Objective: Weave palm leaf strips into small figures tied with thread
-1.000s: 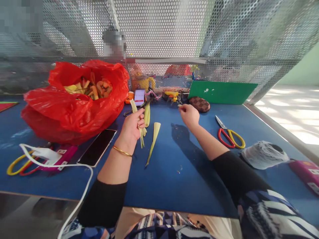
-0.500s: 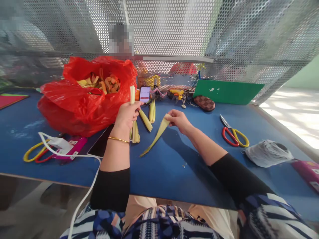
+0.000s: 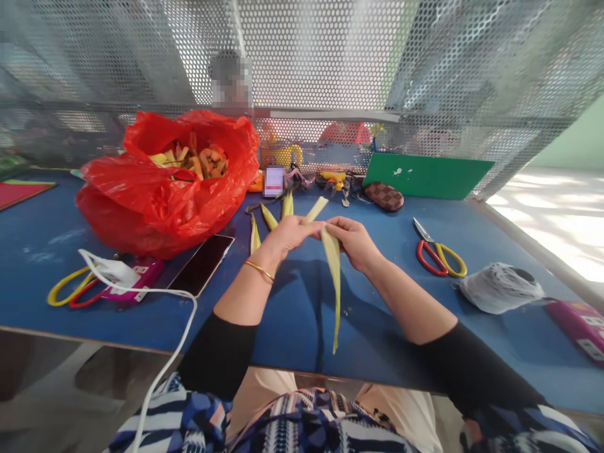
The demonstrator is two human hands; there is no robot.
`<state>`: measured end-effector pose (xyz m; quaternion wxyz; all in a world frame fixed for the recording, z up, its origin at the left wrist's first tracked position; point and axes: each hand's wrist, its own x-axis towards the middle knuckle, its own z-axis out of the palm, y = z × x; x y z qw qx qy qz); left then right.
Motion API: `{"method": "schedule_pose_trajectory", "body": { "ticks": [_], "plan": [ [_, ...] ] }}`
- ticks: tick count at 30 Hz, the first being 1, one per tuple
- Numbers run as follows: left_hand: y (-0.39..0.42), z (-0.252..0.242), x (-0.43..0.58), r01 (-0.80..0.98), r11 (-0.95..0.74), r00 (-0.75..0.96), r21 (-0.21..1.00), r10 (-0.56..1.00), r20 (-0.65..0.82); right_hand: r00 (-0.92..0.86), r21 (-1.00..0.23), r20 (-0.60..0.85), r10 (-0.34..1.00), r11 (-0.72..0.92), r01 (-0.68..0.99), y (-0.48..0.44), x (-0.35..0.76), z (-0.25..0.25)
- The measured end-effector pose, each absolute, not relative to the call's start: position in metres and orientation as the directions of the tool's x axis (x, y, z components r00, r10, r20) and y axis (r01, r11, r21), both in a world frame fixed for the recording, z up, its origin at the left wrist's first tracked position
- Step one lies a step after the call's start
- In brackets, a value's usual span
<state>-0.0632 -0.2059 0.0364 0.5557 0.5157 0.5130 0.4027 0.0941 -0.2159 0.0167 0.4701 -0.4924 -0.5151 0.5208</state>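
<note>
While both hands are held nearly together above the blue tabletop (image 3: 292, 333), a long, tapering, pale yellow-green leaf-like strip (image 3: 333, 258) is kept between them. Its broad upper end is pinched by the right hand (image 3: 355, 239), thumb and fingers closed narrow; the thin tail is left hanging toward the table's front edge. That same upper end is met by the left hand's fingertips; whether it is gripped there too cannot be told.

A short, flat, pale cream strip (image 3: 316, 208) is held in the left hand (image 3: 287, 236), fingers closed around it, top end projecting beyond the knuckles. Its lower part is hidden by the hand. A thin gold-coloured bangle (image 3: 259, 271) is worn on the left wrist.

Just beyond the left hand, three yellow-green leaf pieces (image 3: 255, 236) are laid on the tabletop, partly covered. To the left, a large crumpled red plastic bag (image 3: 155, 207) is filled with orange-brown and yellow scraps (image 3: 210, 162); a black-screened phone (image 3: 202, 264) is placed near it. To the right, scissors with red and yellow handles (image 3: 423, 230) are set down, blades pointing away, near a grey-white spool of thread (image 3: 500, 288).
</note>
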Motion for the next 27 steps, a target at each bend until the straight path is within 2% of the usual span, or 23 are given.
{"method": "schedule_pose_trajectory", "body": {
  "ticks": [2,15,19,23,27],
  "plan": [
    [-0.211,0.032,-0.047,0.079,0.136,0.201,0.987,0.968,-0.15,-0.064,-0.998,0.003,0.998,0.006,0.056,-0.22,0.097,0.018],
    [-0.223,0.026,-0.024,-0.004,0.175,0.217,0.985,0.961,-0.17,0.017,-0.991,0.111,0.994,0.109,0.074,-0.237,0.124,0.012],
    [-0.222,0.023,-0.022,-0.021,0.142,0.19,0.99,0.972,-0.135,-0.002,-0.995,0.052,0.999,0.052,0.08,-0.236,0.126,0.012],
    [-0.215,0.013,-0.021,0.029,0.175,0.087,0.984,0.98,-0.177,0.05,-0.987,-0.049,0.998,-0.056,0.152,-0.23,0.131,0.011],
    [-0.208,0.001,-0.019,0.256,0.22,-0.027,0.941,0.975,-0.221,0.035,-0.911,-0.189,0.981,-0.189,0.366,-0.222,0.139,0.004]
  ]
}}
